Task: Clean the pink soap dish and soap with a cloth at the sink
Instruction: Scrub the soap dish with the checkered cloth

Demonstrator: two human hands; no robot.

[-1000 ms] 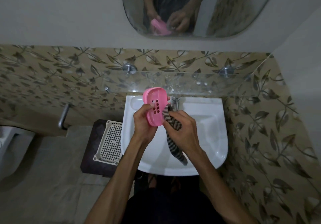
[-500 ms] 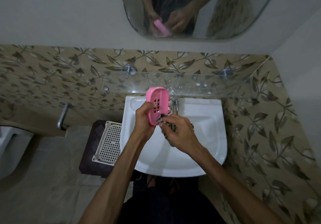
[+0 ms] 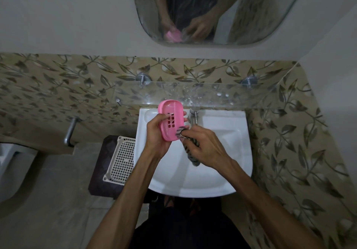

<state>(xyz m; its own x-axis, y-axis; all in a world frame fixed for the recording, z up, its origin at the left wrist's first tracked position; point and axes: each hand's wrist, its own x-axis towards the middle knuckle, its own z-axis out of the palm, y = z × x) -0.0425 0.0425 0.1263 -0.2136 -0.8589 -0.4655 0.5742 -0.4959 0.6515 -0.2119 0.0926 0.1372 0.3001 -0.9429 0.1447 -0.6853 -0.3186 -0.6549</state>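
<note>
My left hand (image 3: 157,132) grips the pink soap dish (image 3: 171,120) above the back of the white sink (image 3: 228,175). The dish is oval, has slotted holes in its base and is tilted with its hollow side towards me. My right hand (image 3: 204,146) holds a dark striped cloth (image 3: 188,148) bunched in its fingers. The cloth's upper end touches the dish's lower right rim, and its tail hangs down into the basin. I see no soap in this view.
A chrome tap (image 3: 193,116) stands at the back of the sink just right of the dish. A glass shelf (image 3: 212,94) runs above it, under a mirror (image 3: 218,9). A white perforated basket (image 3: 120,158) sits on a dark stool to the left. A toilet (image 3: 11,169) is at far left.
The cloth end has moved from beside the dish down to its lower right rim. The dish has shifted slightly in my left hand, still over the sink.
</note>
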